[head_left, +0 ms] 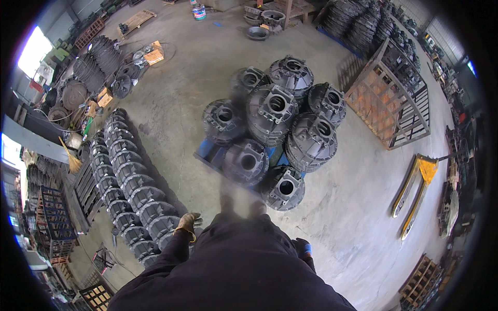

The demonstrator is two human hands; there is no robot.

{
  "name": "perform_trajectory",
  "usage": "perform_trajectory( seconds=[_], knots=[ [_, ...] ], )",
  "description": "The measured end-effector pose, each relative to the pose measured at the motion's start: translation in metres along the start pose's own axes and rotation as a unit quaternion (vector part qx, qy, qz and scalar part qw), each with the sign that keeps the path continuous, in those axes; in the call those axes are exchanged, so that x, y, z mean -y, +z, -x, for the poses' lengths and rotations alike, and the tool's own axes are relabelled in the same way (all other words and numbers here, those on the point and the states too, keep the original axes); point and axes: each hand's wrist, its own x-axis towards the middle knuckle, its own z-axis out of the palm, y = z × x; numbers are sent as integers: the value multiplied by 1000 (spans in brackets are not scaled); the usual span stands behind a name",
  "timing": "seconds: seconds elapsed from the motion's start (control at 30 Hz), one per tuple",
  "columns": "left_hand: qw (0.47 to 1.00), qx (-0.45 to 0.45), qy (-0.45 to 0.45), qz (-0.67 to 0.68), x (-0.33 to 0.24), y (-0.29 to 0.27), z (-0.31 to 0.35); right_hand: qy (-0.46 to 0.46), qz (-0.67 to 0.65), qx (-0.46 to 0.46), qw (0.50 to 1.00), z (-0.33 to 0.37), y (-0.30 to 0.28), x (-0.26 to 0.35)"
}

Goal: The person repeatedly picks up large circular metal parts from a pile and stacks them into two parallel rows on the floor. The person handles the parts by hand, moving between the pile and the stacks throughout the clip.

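My left hand (189, 224), in a tan glove with a yellow cuff edge, hangs low beside my dark clothing. Its fingers are loosely bent and apart, with nothing seen in them. Nearest to it are two long rows of dark metal housings (149, 199) on the floor. On my other side, my right hand (302, 245) wears a dark glove with blue and orange on it; its fingers are too small and dark to read. Just ahead of my feet, bell-shaped metal housings (272, 111) stand in stacks on a blue pallet (207, 151), apart from both hands.
A yellow pallet jack (427, 169) stands at the right. Behind it lies a rusty metal cage (381, 101). Stacked ring-shaped parts (348, 23) fill the far right. At left are a broom (74, 163), heaped coils (97, 65) and cardboard boxes (154, 53). A paint bucket (198, 12) stands far off.
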Motion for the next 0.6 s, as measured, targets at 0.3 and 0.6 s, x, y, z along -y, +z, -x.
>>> perform_trajectory(
  seconds=[0.3,0.6],
  knots=[
    [1000,8,9,-15,-1,17,-2,302,-535,-114,781,17,0,-10],
    [979,113,129,-111,-8,22,0,151,-368,-69,915,19,32,-53]
  ],
)
